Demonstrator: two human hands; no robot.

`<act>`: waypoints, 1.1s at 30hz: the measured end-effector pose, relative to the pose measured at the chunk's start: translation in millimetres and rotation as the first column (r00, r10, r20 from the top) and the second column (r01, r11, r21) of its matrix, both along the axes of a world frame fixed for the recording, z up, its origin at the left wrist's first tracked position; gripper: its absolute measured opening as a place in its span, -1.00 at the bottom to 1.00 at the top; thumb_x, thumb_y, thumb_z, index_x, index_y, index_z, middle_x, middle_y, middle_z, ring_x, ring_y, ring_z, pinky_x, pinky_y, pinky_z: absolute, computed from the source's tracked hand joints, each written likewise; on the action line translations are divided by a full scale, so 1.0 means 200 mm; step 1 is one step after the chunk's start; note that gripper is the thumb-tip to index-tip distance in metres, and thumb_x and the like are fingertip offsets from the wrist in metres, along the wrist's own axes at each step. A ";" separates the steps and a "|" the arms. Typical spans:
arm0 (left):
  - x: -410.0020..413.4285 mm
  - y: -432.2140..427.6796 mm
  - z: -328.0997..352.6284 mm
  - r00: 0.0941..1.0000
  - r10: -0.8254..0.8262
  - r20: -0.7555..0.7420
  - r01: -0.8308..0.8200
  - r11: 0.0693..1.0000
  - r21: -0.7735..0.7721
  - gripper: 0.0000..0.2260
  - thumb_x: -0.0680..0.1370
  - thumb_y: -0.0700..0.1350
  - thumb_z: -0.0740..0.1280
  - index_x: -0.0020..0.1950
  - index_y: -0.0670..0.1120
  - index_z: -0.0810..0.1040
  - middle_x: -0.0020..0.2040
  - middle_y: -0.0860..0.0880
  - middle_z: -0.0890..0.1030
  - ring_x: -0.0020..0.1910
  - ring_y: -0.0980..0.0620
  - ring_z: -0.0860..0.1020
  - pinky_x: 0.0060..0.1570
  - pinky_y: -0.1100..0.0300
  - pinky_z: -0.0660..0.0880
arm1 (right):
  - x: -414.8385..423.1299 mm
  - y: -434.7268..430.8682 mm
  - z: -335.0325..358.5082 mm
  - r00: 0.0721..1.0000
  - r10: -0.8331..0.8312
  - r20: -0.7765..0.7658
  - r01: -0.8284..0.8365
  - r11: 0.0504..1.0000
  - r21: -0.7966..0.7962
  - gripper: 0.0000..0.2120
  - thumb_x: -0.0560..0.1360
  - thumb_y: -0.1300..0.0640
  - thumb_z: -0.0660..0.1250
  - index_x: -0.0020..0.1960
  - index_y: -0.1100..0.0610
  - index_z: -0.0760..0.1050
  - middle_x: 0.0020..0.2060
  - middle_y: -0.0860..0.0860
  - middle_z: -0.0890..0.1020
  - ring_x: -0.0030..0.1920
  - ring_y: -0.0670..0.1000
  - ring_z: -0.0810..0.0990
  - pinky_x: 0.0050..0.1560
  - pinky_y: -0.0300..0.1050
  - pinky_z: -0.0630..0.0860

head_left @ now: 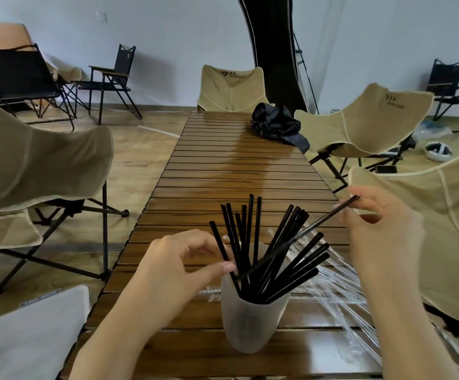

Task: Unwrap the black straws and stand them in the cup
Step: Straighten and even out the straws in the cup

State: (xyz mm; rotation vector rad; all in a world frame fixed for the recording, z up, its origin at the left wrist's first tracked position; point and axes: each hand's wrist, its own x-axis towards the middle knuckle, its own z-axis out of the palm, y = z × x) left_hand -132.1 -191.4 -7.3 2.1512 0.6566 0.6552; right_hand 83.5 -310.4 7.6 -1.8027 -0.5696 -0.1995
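Note:
A frosted translucent cup [247, 325] stands on the slatted wooden table [239, 165] near its front edge, with several black straws [253, 242] standing in it and fanning outward. One long black straw [299, 234] stretches slantwise above the cup. My right hand [379, 231] pinches its upper right end. My left hand [184, 267] pinches its lower left end, just beside the cup's rim. Whether a clear wrapper still covers this straw I cannot tell.
Clear plastic wrappers [340, 292] lie heaped on the table right of the cup. A black crumpled bag [277, 124] sits at the table's far end. Beige folding chairs [39, 160] flank both sides. A white cushion [30, 338] lies at the lower left.

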 end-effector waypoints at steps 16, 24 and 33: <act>-0.01 0.01 -0.01 0.999 -0.025 0.021 0.025 1.000 -0.012 -0.80 0.33 0.15 0.37 -0.08 0.19 0.63 -0.07 0.32 0.64 -0.03 0.36 0.58 -0.07 0.42 0.53 | -0.10 0.01 0.10 0.883 0.465 -0.065 -0.469 0.880 -0.077 -0.83 0.51 0.07 0.30 -0.18 -0.02 0.64 -0.36 -0.12 0.65 -0.42 -0.19 0.54 -0.34 -0.38 0.46; -0.01 0.01 -0.01 0.999 -0.023 0.028 0.023 1.000 0.010 -0.84 0.34 0.14 0.37 -0.11 0.21 0.62 -0.08 0.32 0.64 -0.01 0.35 0.57 -0.03 0.43 0.50 | -0.15 0.03 0.12 0.829 0.551 -0.095 -0.559 0.814 -0.155 -0.70 0.57 0.05 0.22 -0.23 0.20 0.55 -0.68 -0.18 0.39 -0.62 -0.24 0.37 -0.50 -0.49 0.32; -0.01 0.02 -0.02 0.998 -0.034 0.045 0.033 0.999 0.009 -0.83 0.34 0.12 0.37 -0.10 0.20 0.63 -0.07 0.31 0.64 -0.01 0.34 0.58 0.03 0.50 0.46 | -0.17 0.03 0.14 0.797 0.599 -0.076 -0.600 0.774 -0.202 -0.64 0.55 -0.04 0.22 -0.32 0.16 0.47 -0.68 -0.15 0.29 -0.64 -0.18 0.27 -0.54 -0.47 0.23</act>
